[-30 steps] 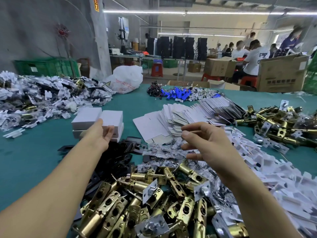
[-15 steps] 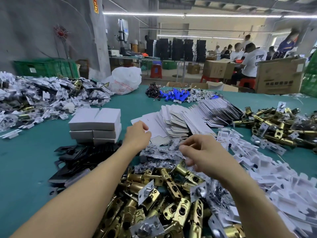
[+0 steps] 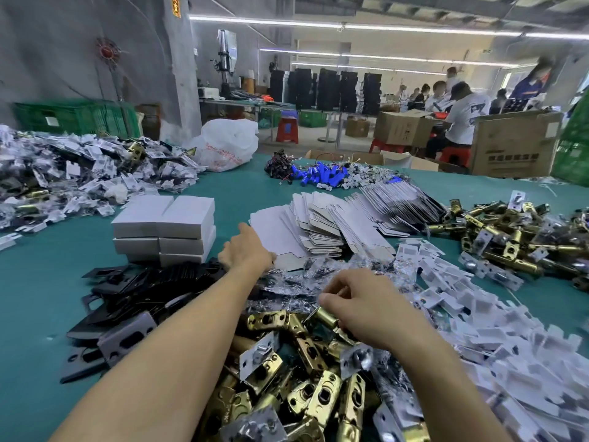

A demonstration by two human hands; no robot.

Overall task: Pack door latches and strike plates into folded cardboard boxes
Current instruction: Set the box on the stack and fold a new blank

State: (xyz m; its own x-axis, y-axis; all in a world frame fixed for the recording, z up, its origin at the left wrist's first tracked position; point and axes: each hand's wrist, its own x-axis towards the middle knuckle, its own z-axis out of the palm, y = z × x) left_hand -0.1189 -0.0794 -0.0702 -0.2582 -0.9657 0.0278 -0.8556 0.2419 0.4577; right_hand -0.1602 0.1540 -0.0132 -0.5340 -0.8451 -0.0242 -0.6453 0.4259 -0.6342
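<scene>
Door latches (image 3: pixel 306 393) lie in a big shiny gold pile at the bottom middle of the frame, on a green table (image 3: pixel 38 282). The right hand (image 3: pixel 366 307) is at the top of this pile, a bit right of the middle. Its fingers (image 3: pixel 331 299) are bent and pinch one brass latch (image 3: pixel 325 315) by its round end. That latch is tilted, and its other end is hidden under the hand.

The left hand (image 3: pixel 247 253) reaches up to the middle of the frame. One finger is straight and lies on the nearest flat cardboard sheet (image 3: pixel 274 231). The other fingers are hidden behind the hand, so I cannot tell if they grip the sheet. More flat sheets (image 3: pixel 350 215) fan out to the right of it.

Folded white boxes (image 3: pixel 165 228) sit in a neat stack just left of the left hand. Below them, at the left, black strike plates (image 3: pixel 143 291) lie in a heap. Small clear bags (image 3: pixel 296 282) lie between the two hands. White card bits (image 3: pixel 478 330) spread down the right side. A second latch pile (image 3: pixel 510 240) is at the right edge, well apart from the hands.

Blue tubes (image 3: pixel 322 175) lie far back in the middle. A white plastic bag (image 3: pixel 229 143) sits at the back of the table.
</scene>
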